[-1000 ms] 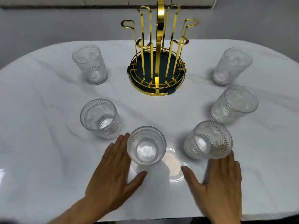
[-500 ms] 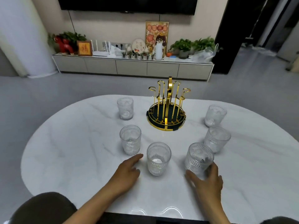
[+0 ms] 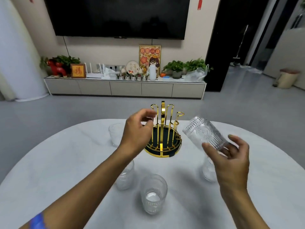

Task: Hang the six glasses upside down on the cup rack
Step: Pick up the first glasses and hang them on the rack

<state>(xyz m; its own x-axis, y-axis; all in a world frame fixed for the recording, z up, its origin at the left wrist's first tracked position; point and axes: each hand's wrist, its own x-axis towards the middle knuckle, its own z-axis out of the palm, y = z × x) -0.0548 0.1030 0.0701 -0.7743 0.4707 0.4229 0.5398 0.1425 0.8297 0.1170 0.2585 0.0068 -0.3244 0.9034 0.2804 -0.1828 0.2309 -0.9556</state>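
The lifted glass [image 3: 204,133] is up in the air, tilted hard, base toward the far side and mouth toward the palm, hanging over the right half of the bench [image 3: 49,162] just beside the cup rack [image 3: 163,129]. The right hand [image 3: 231,156] has it, fingers [image 3: 209,149] curled round the ribbed wall near the mouth, thumb on the near side and the others on the far side. The rack stands upright near the far edge of the bench, gold hooks rising from a dark round tray with a gold rim, and no glass hangs on it.

The left hand [image 3: 137,131] is raised in front of the rack's left hooks, fingers loosely curled with thumb and forefinger close together, gripping nothing as far as can be seen; whether it touches a hook I cannot tell.

On the bench, the near glass [image 3: 153,194] stands upright toward the near edge, mouth up. The left glass [image 3: 125,177] sits just beside it, half hidden by the left forearm. The far-left glass [image 3: 115,134] stands near the far edge, left of the rack. The right glass [image 3: 208,171] is partly hidden behind the right hand. Beyond the bench, a low cabinet [image 3: 125,87] and a dark television [image 3: 120,15] fill the wall.
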